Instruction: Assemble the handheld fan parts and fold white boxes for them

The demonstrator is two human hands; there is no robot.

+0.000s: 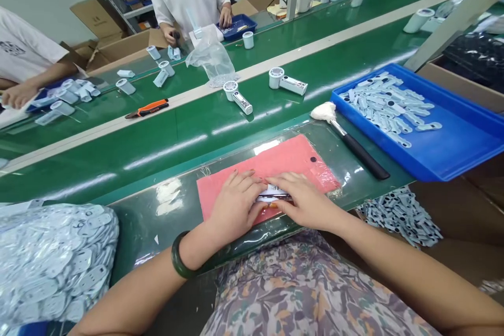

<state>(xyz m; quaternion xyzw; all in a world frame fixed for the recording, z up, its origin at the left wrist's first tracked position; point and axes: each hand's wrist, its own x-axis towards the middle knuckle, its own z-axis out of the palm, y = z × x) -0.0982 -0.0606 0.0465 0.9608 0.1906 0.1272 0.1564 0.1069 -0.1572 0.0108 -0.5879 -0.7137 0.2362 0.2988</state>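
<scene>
A pale, narrow plastic housing (275, 194) with a dark slot along it lies on a pink sheet (228, 173). My left hand (237, 199), with a dark bangle at the wrist, grips its left end, fingers on the far side and thumb on the near side. From the right, my right hand (297, 194) holds the other end in the same way. Both hands cover much of the housing, so its full shape is hidden. Right of the sheet lies a black-handled mallet (364, 155) with a pale wrapped head.
A blue tray (452, 142) of small pale parts stands at right. A bag of pale plastic pieces (59, 262) fills the left. On the green conveyor (177, 131) rest assembled units (240, 100) and orange-handled pliers (147, 109). Two people work opposite; another's hands show at top right.
</scene>
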